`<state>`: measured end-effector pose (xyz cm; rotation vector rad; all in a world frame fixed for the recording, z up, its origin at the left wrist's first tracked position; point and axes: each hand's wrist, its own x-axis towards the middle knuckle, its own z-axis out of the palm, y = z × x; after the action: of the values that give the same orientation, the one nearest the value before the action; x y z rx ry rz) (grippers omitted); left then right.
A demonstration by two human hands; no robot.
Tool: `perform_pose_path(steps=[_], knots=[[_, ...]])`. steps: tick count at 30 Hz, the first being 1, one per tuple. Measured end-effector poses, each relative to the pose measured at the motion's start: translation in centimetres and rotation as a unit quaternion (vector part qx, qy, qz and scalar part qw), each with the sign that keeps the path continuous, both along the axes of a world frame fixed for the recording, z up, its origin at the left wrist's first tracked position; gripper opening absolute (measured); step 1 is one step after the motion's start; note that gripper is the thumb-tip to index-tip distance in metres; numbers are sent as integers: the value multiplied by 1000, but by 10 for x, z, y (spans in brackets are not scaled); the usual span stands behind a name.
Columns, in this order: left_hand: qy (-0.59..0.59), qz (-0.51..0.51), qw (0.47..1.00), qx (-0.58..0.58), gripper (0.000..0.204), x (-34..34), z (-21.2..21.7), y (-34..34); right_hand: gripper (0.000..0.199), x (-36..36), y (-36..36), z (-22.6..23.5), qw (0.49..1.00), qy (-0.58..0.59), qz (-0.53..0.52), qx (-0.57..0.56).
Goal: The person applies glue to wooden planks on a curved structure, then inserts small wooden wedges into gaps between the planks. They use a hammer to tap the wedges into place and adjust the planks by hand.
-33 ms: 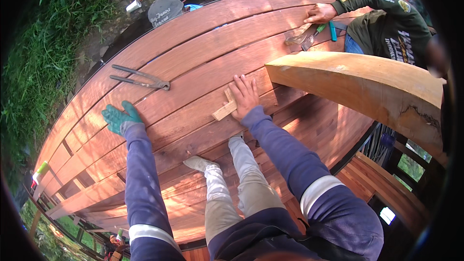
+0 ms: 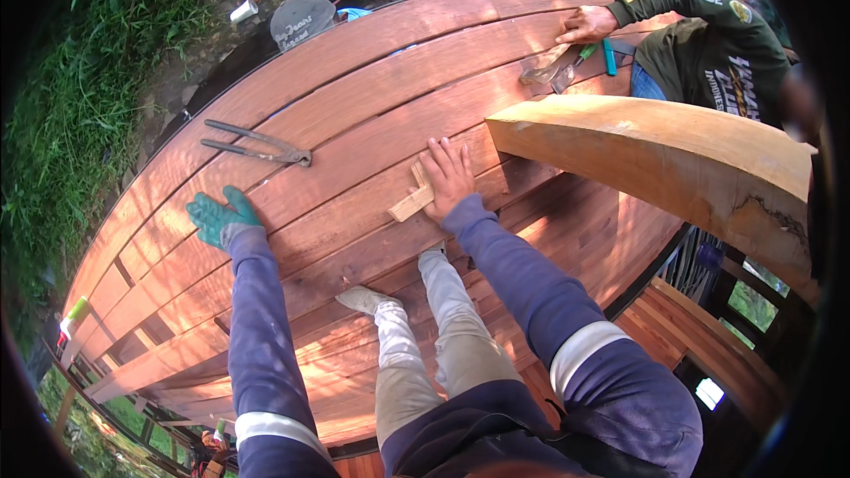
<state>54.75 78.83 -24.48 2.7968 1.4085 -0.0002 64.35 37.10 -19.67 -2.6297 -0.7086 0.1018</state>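
Head view: your gloved left hand point(image 2: 221, 217) rests open and palm down on the reddish timber planks point(image 2: 354, 137), fingers spread, holding nothing. Your bare right hand point(image 2: 452, 175) lies with fingers extended beside the curved timber beam point(image 2: 655, 134); a small wooden block assembly point(image 2: 411, 204), seemingly two pieces set crosswise, sits on the planks in the crook of its thumb. Whether thumb and palm actually pinch the wood, you cannot tell from this angle. Should the contact be loose, the block could skid or twist under sideways pressure, the surface being bowed and seamed. Leaning your weight on the bare palm may invite splinters, since no glove covers it. The pincers point(image 2: 292, 157), lying loose beyond your left hand, could slide if the planks were jolted or a sleeve caught a handle. Your light-coloured shoe point(image 2: 361, 299) stands on the same curved planking, where a slip would load both arms suddenly; the openings point(image 2: 124, 271) toward the left end could trap a foot or swallow a small part. At upper right, a co-worker's hand point(image 2: 584, 25) is near a green-handled tool point(image 2: 585, 54), so an uncoordinated reach across the beam might bring a knock.
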Motion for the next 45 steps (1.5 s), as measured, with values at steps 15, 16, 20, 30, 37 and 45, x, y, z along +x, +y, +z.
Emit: perform_pose_path(steps=[15,16,20,30,37,45], knots=[[44,24,999,0,80,12,-2,-4,59,8,5,3,1000,-12,-7,-7],[29,9,999,19,80,11,-2,-4,59,8,5,2,1000,-13,-9,-6],[27,8,999,30,80,11,-2,-4,71,9,4,0,1000,-12,5,-3],[0,5,1000,14,77,11,4,-9,68,13,4,8,996,42,-21,81],[7,9,1000,18,78,13,7,-10,33,43,1,52,995,99,-20,22],[5,10,1000,7,77,13,8,-10,17,95,23,56,962,85,223,-134]])
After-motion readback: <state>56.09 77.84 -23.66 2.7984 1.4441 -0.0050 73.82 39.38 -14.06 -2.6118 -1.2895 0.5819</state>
